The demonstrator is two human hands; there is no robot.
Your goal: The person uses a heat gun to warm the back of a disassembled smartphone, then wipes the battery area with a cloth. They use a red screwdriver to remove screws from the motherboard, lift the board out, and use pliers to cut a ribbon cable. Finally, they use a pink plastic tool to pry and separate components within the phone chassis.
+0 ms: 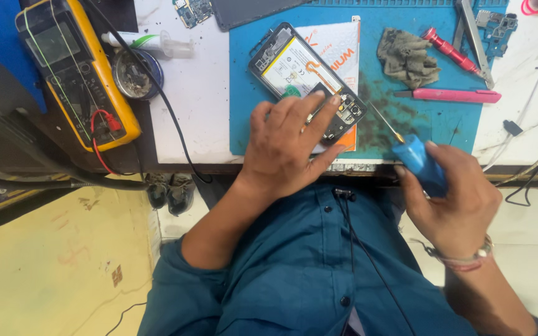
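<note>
Phone (306,81), opened with its back cover off and the battery and small boards exposed, is being kept at about twelve o'clock from the person's chest, lying slantwise on a blue work mat (406,134) with a printed orange-and-white sheet (337,46) under it. At ten o'clock a yellow multimeter (76,71) is being left on the dark bench edge, its red and black leads trailing, with a round tin (135,74) and a white tube (147,42) just beside it. The phone's lower end is being pressed down by the left hand (284,149); its fingers are spread flat over the case, gripping nothing. At one o'clock a blue-handled screwdriver (421,163) is being grasped in the clenched right hand (456,205), its thin shaft aimed toward the phone's bottom corner, the tip near but apparently not touching it. Farther up, at about one o'clock, a crumpled grey cloth (406,57) is being left on the mat, with a red screwdriver (453,53) and a pink cutter (453,95) near it. At the top right a small circuit board (496,28) is lying.
</note>
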